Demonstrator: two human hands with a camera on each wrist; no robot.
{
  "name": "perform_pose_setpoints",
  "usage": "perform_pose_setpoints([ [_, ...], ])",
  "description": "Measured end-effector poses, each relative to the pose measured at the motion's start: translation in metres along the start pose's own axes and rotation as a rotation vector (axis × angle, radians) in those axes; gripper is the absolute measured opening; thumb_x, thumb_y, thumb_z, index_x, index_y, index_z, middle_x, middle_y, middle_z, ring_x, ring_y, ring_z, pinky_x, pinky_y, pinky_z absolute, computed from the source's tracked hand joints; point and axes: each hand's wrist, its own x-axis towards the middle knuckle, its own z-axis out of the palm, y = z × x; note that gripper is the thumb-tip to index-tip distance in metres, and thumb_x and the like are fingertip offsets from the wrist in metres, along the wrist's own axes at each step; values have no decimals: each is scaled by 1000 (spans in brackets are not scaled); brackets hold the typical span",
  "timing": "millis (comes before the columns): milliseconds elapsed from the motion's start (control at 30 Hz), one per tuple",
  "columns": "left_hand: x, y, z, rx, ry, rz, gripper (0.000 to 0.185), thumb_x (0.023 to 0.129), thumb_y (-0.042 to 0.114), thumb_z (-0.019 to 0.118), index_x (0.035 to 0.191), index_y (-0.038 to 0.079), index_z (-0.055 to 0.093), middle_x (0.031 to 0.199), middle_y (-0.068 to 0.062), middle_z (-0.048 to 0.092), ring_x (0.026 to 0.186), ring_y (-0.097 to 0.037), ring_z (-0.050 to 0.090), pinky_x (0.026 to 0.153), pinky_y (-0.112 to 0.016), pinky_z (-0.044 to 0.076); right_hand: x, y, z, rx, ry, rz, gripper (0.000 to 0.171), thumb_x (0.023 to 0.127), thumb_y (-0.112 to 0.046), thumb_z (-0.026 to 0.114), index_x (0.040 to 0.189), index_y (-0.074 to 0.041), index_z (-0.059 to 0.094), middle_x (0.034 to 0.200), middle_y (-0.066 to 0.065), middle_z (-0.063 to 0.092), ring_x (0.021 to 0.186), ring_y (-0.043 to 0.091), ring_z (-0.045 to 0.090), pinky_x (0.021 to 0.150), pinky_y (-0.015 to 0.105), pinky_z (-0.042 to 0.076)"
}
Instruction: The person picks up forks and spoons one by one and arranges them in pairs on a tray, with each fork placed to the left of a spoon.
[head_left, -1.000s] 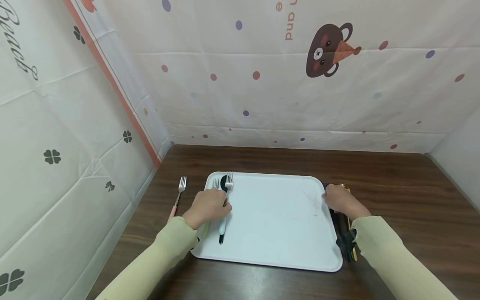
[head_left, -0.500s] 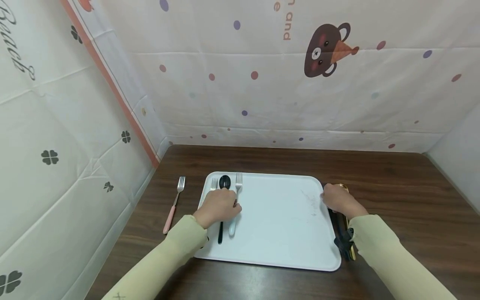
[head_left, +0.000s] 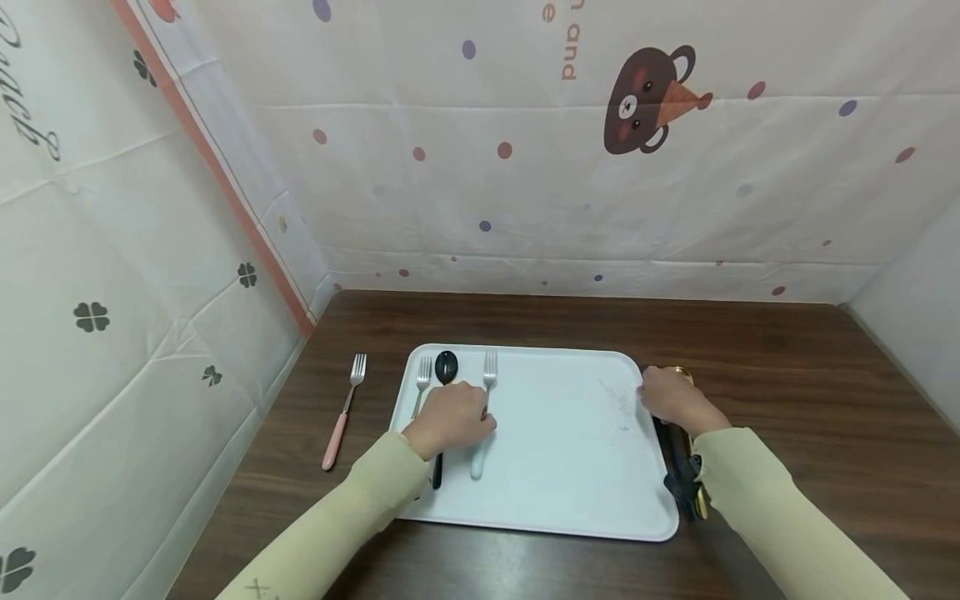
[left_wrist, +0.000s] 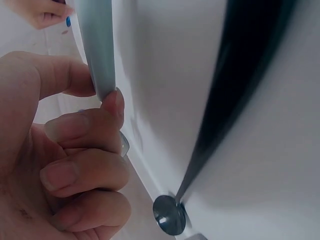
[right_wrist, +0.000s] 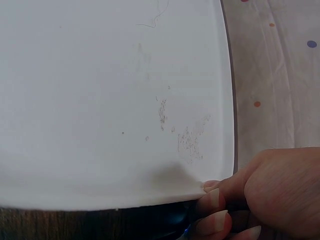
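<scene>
My left hand (head_left: pixel 452 417) pinches a fork with a light blue handle (head_left: pixel 478 460) between thumb and index finger, low over the white tray (head_left: pixel 570 450). The left wrist view shows the same pale handle (left_wrist: pixel 100 55) at the fingertips, the other fingers curled into the palm. Left of it on the tray lie a black spoon (head_left: pixel 446 367) and another fork (head_left: pixel 423 372), whose handle my hand and sleeve hide. My right hand (head_left: pixel 677 400) holds the tray's right edge near the far corner. In the right wrist view the thumb (right_wrist: pixel 212 185) lies at the rim with curled fingers below.
A fork with a pink handle (head_left: pixel 347 417) lies on the dark wooden table (head_left: pixel 375 317), left of the tray. Black items (head_left: pixel 681 487) and a gold utensil (head_left: pixel 701 504) lie along the tray's right side, partly under my right arm. A patterned cloth (head_left: pixel 450 192) stands behind.
My left hand has moved right with the light blue fork, away from the black spoon, which now shows more fully. My right hand keeps its hold on the tray.
</scene>
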Motion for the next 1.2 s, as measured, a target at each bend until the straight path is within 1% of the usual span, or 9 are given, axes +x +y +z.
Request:
perform_pose_setpoints([
  [167,3,4,5,-8,-10,4,42,83,23,58,48,19,34,44,8,24,44,-9,27,42,-27,23,0,-1,0,-2,4,-2,29,100,-10,43,110,14,55,72,11,55,60,19,54,53,28,43],
  [367,6,7,9,-8,-29,-12,41,86,25,58,51,18,38,44,7,28,44,-10,30,43,-26,24,2,-3,1,-6,0,8,29,100,-10,43,110,14,56,70,10,54,60,19,53,53,27,42],
  [700,7,8,12,-27,-36,-23,40,87,26,59,53,18,41,45,6,31,44,-11,33,43,-25,25,2,-2,2,3,6,-7,29,100,-10,44,109,14,56,70,11,53,60,19,53,53,28,42],
  [900,7,9,12,-35,-49,-31,40,88,26,59,52,18,42,43,6,32,43,-11,34,43,-25,26,1,-2,2,7,6,2,29,100,-11,44,111,14,55,73,12,56,62,20,54,54,28,43],
  [1033,7,10,12,-32,-52,-32,40,88,27,58,52,18,42,43,6,32,42,-11,35,43,-25,27,2,-1,2,1,9,6,29,99,-11,45,110,14,56,71,11,55,61,19,54,53,27,42],
  [1200,7,11,10,-17,-35,-20,43,90,36,59,55,17,44,47,4,36,45,-11,36,44,-26,27,1,0,2,-1,8,6,28,99,-11,44,108,13,57,69,10,54,59,19,53,53,27,42],
])
